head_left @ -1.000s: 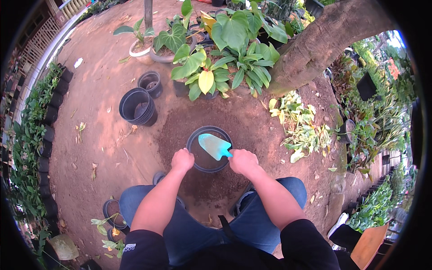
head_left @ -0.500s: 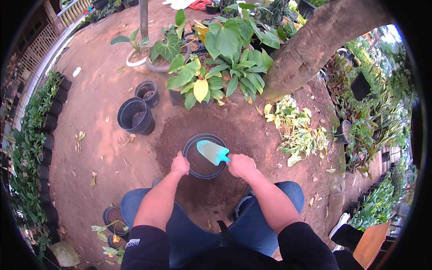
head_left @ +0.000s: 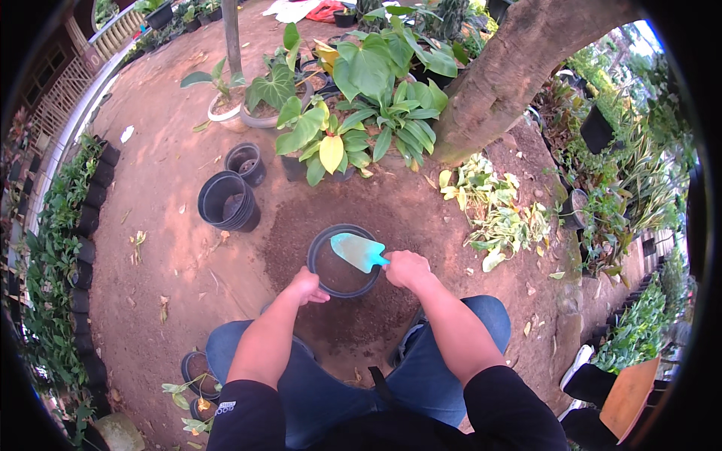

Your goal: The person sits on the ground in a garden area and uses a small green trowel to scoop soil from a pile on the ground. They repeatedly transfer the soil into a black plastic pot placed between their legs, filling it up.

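A round black plant pot (head_left: 312, 255) with dark soil inside stands on the ground in front of my knees. At its near left side is my left hand (head_left: 304, 287), thumb by the rim and fingers along the outer wall, holding it. My right hand (head_left: 407, 269) is closed around the handle of a turquoise hand trowel (head_left: 359, 252). The trowel's broad blade lies over the pot's mouth, pointing left, with dirt on its face. How deep the soil reaches is hard to make out beneath the blade.
Stacked black pots (head_left: 228, 201) and a smaller black pot (head_left: 245, 164) stand ahead on the left. Leafy potted plants (head_left: 376, 98) and a leaning tree trunk (head_left: 519, 68) are beyond. Wilted cut leaves (head_left: 496, 214) lie to the right, and an orange-brown chair (head_left: 632, 398) is at lower right.
My left hand has shifted slightly down along the pot's side, its fingers now more stretched out. The trowel stays over the pot. The view has moved a little.
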`<state>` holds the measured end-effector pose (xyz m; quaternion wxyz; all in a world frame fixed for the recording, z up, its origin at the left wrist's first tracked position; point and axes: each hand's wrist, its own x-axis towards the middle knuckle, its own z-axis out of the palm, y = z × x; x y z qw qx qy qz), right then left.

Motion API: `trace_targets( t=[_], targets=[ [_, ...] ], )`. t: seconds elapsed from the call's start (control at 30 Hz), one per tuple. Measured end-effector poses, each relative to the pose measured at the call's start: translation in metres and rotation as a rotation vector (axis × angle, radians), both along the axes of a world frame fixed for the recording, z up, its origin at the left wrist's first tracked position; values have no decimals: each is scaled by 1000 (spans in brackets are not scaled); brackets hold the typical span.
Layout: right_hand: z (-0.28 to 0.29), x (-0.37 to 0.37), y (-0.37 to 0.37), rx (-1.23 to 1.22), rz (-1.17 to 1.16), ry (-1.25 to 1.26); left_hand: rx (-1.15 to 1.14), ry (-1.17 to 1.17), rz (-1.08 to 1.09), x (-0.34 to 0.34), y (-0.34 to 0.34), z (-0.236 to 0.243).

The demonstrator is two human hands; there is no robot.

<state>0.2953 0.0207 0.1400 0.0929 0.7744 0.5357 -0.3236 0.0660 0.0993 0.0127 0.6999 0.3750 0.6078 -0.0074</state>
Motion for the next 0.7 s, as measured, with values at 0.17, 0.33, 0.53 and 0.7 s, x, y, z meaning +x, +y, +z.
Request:
trace_targets(
  t=[0.17,0.33,0.53,0.7],
  targets=[
    [-3,10,-2,14,-56,10,79,196,-95,16,-7,32],
    [-4,0,-1,-14,-75,-4,586,490,-236,8,-4,33],
    [-2,-9,-4,1,-46,-18,618,527,-294,11,-8,32],
    [-3,-30,-10,27,54,0,412,472,-266,16,-8,27]
  ],
)
